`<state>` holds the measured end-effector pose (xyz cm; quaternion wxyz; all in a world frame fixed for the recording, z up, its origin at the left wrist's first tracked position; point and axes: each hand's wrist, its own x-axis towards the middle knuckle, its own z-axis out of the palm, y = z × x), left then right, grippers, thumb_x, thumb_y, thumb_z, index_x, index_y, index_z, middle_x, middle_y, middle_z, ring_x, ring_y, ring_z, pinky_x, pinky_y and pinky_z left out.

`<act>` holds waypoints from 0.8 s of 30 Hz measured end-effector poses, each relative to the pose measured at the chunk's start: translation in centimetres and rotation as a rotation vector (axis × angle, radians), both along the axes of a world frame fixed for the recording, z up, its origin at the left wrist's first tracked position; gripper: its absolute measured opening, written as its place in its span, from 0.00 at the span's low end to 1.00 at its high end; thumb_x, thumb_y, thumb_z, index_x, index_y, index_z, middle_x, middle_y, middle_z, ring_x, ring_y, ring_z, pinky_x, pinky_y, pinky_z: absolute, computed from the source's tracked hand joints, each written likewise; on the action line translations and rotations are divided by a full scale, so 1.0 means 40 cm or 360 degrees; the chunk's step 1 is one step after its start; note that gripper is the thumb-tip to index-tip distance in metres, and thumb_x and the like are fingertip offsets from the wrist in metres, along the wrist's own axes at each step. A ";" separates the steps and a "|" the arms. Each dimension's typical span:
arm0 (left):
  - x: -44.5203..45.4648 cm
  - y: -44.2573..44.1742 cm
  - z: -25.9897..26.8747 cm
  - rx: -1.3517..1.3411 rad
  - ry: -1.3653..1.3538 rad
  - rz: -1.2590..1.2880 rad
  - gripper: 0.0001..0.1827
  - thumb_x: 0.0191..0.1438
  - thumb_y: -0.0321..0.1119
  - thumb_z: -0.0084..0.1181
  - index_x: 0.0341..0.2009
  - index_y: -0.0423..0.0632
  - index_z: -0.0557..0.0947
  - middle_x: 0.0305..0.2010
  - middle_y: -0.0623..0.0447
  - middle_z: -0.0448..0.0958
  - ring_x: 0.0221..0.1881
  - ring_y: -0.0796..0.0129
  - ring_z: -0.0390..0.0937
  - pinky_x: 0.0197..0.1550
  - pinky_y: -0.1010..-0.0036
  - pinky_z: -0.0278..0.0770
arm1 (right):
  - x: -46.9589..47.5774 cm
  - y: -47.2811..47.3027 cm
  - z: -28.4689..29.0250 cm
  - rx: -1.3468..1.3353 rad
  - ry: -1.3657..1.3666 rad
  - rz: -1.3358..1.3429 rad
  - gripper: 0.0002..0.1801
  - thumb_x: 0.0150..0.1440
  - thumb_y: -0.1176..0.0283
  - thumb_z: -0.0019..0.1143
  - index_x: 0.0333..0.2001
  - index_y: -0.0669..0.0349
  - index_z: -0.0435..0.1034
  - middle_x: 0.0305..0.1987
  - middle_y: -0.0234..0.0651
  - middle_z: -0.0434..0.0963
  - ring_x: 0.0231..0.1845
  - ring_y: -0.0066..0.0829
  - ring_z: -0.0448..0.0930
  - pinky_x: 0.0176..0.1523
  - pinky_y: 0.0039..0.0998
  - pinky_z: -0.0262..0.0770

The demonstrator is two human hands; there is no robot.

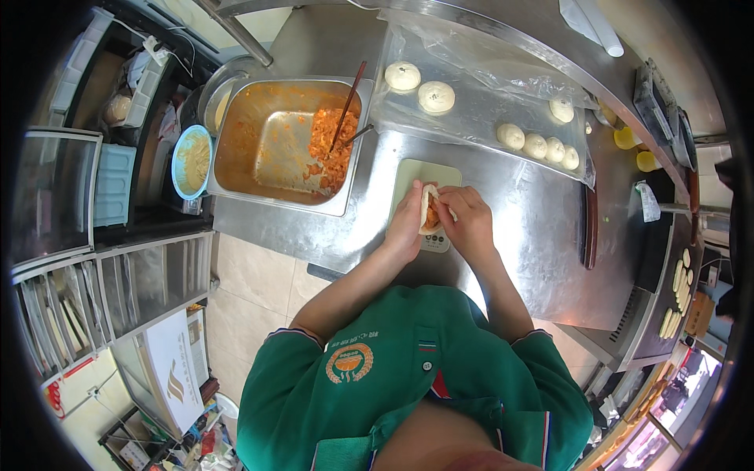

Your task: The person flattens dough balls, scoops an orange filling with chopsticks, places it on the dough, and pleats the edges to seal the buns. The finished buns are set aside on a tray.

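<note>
Between my hands is a piece of dough [425, 203] folded around an orange-red filling [433, 216]. My left hand [406, 219] cups it from the left, with the thumb near its upper edge. The fingers of my right hand [468, 215] pinch the dough's right rim. Both hands are over a pale green kitchen scale [406, 176] on the steel worktable. To the left stands a deep steel pan [277, 203] with more of the chunky filling [333, 138] heaped at its right end. Brown chopsticks [353, 91] and a dark handle [360, 133] stick out of that heap.
Several round dough buns [436, 96] sit on a plastic-covered tray [477, 112] at the back. A dark rolling pin [589, 229] lies at the right. A blue bowl [192, 162] stands left of the pan. Dough strips [682, 282] lie on a griddle at far right.
</note>
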<state>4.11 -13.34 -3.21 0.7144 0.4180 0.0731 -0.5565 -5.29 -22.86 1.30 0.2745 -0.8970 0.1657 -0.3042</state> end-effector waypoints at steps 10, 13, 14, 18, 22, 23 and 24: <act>0.000 0.019 -0.009 0.0132 0.0107 -0.0098 0.32 0.69 0.60 0.36 0.59 0.43 0.72 0.53 0.48 0.77 0.56 0.63 0.75 0.60 0.64 0.73 | -0.023 0.046 0.029 0.0385 0.0223 -0.0157 0.07 0.53 0.82 0.63 0.38 0.66 0.76 0.37 0.38 0.77 0.31 0.33 0.81 0.32 0.29 0.79; 0.000 0.025 -0.021 0.0095 0.0109 -0.0183 0.31 0.69 0.58 0.37 0.58 0.44 0.73 0.52 0.49 0.77 0.55 0.63 0.76 0.58 0.66 0.74 | -0.029 0.048 0.037 0.0436 0.0219 -0.0151 0.05 0.54 0.82 0.62 0.36 0.65 0.76 0.41 0.38 0.78 0.32 0.33 0.81 0.33 0.30 0.79; 0.000 0.028 -0.026 0.0089 0.0122 -0.0192 0.30 0.69 0.58 0.38 0.57 0.44 0.73 0.52 0.49 0.77 0.55 0.63 0.76 0.57 0.67 0.75 | -0.029 0.050 0.037 0.0440 0.0175 -0.0096 0.05 0.53 0.82 0.62 0.36 0.64 0.76 0.40 0.39 0.78 0.33 0.36 0.81 0.34 0.32 0.79; 0.000 0.031 -0.039 0.0063 -0.0009 -0.0253 0.28 0.70 0.56 0.39 0.55 0.44 0.75 0.51 0.51 0.78 0.52 0.64 0.77 0.55 0.69 0.75 | -0.026 0.065 0.024 0.0245 0.0088 -0.0024 0.06 0.51 0.81 0.62 0.35 0.64 0.75 0.39 0.39 0.78 0.35 0.43 0.80 0.38 0.37 0.80; 0.009 0.026 -0.039 -0.0066 0.0095 -0.0284 0.28 0.70 0.57 0.39 0.53 0.45 0.77 0.49 0.51 0.79 0.51 0.66 0.78 0.53 0.69 0.76 | -0.022 0.072 0.005 -0.0033 -0.0068 -0.0030 0.08 0.50 0.81 0.62 0.35 0.64 0.75 0.41 0.38 0.78 0.36 0.43 0.81 0.39 0.37 0.80; 0.014 0.029 -0.040 -0.0040 0.0134 -0.0283 0.29 0.69 0.58 0.39 0.53 0.45 0.77 0.48 0.51 0.79 0.51 0.66 0.78 0.53 0.69 0.76 | -0.023 0.072 0.001 -0.0004 -0.0002 -0.0031 0.07 0.50 0.80 0.62 0.35 0.64 0.75 0.41 0.38 0.78 0.37 0.42 0.81 0.39 0.37 0.80; 0.016 0.032 -0.042 -0.0063 0.0136 -0.0300 0.29 0.69 0.58 0.38 0.52 0.45 0.78 0.48 0.51 0.79 0.50 0.66 0.78 0.52 0.69 0.76 | -0.028 0.072 -0.001 0.0033 0.0065 -0.0046 0.07 0.50 0.80 0.62 0.35 0.63 0.75 0.42 0.38 0.78 0.37 0.42 0.81 0.39 0.37 0.80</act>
